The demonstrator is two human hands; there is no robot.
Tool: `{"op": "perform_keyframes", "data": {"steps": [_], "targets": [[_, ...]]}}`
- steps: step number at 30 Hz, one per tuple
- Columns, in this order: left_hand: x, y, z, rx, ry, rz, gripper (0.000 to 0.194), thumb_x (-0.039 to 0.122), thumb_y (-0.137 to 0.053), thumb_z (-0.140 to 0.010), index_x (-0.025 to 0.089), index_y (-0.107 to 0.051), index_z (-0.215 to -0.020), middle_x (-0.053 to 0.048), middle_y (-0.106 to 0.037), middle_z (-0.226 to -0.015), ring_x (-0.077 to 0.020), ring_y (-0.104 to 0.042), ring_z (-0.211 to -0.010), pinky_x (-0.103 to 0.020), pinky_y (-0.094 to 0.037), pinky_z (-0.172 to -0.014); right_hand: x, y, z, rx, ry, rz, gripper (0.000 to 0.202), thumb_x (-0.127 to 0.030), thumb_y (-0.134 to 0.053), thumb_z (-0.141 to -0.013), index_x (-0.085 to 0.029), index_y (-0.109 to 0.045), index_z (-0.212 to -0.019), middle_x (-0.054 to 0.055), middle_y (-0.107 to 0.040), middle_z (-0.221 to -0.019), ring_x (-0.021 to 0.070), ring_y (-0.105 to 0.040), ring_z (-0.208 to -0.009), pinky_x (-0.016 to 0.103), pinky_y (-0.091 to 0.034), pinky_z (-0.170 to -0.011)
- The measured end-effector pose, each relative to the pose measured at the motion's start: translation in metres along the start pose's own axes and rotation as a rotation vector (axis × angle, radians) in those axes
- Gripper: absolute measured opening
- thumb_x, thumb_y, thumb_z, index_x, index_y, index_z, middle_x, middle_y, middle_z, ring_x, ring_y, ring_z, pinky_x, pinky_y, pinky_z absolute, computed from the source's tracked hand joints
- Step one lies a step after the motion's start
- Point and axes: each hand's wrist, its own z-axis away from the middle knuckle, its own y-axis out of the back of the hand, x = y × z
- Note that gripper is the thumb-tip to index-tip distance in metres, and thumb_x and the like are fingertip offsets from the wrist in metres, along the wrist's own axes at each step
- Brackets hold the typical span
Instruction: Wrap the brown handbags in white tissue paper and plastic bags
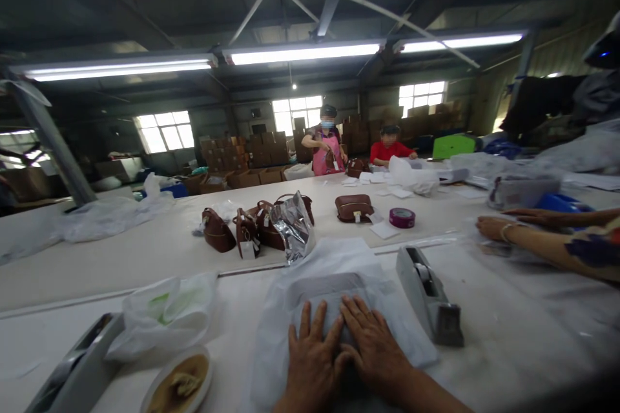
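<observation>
- Here's the left hand (312, 358), bare, fingers fairly slender!
- And the right hand (375, 342), bare as well, rounded knuckles on show!
- Behind it comes the right forearm (426, 393), uncovered clear to the edge of view!

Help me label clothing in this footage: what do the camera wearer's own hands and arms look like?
The left hand and right hand are ungloved. The right forearm is bare as far as it shows, without sleeve, watch or bracelet. Any ring is too indistinct to confirm.
</observation>
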Motion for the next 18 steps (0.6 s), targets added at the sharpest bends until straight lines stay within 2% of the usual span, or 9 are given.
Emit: {"op": "perform_keyframes", "data": {"steps": [4,6,9,11,13,15,18], "targets": [[-0.004,-0.007,0.000,0.008,-0.001,-0.014,0.058,0.060,-0.055,-0.088,0.051,-0.039,-0.143,-0.002,-0.030,-0.163,-0.0455,-0.023,-0.148,-0.076,-0.035,-0.104,0.011,0.007,0.001,0.007,-0.024,-0.038,0.071,-0.053,-0.040,-0.094,-0.024,-0.023,-0.156,0.002,-0.011,-0.165,0.0268,-0.008,-0.154,0.053,-0.017,-0.124],[-0.002,-0.008,0.000,0.011,0.011,-0.021,0.058,0.054,-0.059,-0.087,0.050,-0.042,-0.142,-0.001,-0.029,-0.163,-0.0453,-0.022,-0.149,-0.077,-0.033,-0.104,0.022,0.008,0.001,0.040,-0.052,-0.073,0.072,-0.054,-0.039,-0.095,-0.020,-0.025,-0.156,0.006,-0.012,-0.165,0.0265,-0.012,-0.153,0.050,-0.021,-0.123],[0.005,-0.005,0.000,0.048,0.060,-0.062,0.058,0.043,-0.065,-0.084,0.046,-0.049,-0.139,-0.002,-0.032,-0.162,-0.0439,-0.022,-0.149,-0.074,-0.031,-0.107,0.041,0.009,0.003,0.072,-0.079,-0.164,0.071,-0.051,-0.036,-0.096,-0.010,-0.030,-0.154,0.014,-0.027,-0.162,0.0242,-0.027,-0.150,0.042,-0.028,-0.122],[0.010,0.000,0.000,0.050,0.084,-0.072,0.056,0.039,-0.064,-0.083,0.045,-0.052,-0.138,-0.002,-0.033,-0.162,-0.0428,-0.021,-0.150,-0.073,-0.031,-0.108,0.052,0.017,0.008,0.092,-0.090,-0.206,0.068,-0.050,-0.037,-0.095,-0.009,-0.040,-0.149,0.016,-0.042,-0.154,0.0243,-0.040,-0.144,0.042,-0.031,-0.120],[0.013,0.005,-0.002,-0.004,0.079,-0.057,0.055,0.039,-0.062,-0.084,0.044,-0.052,-0.138,-0.002,-0.032,-0.162,-0.0426,-0.019,-0.150,-0.073,-0.031,-0.107,0.063,0.035,0.015,0.176,-0.100,-0.217,0.063,-0.051,-0.041,-0.092,-0.013,-0.051,-0.142,0.014,-0.052,-0.148,0.0257,-0.047,-0.138,0.043,-0.034,-0.118],[0.015,0.008,-0.003,-0.035,0.080,-0.061,0.055,0.039,-0.061,-0.084,0.045,-0.052,-0.138,-0.002,-0.031,-0.163,-0.0420,-0.018,-0.151,-0.073,-0.031,-0.107,0.079,0.063,0.022,0.334,-0.118,-0.236,0.059,-0.050,-0.045,-0.090,-0.015,-0.057,-0.136,0.014,-0.057,-0.143,0.0267,-0.051,-0.135,0.043,-0.036,-0.117],[0.016,0.007,-0.005,-0.002,0.090,-0.109,0.053,0.037,-0.058,-0.085,0.044,-0.053,-0.137,-0.001,-0.033,-0.162,-0.0397,-0.018,-0.152,-0.071,-0.031,-0.108,0.112,0.109,0.027,0.543,-0.277,-0.361,0.050,-0.046,-0.048,-0.085,-0.017,-0.066,-0.122,0.012,-0.065,-0.133,0.0262,-0.057,-0.125,0.038,-0.039,-0.112]]}}
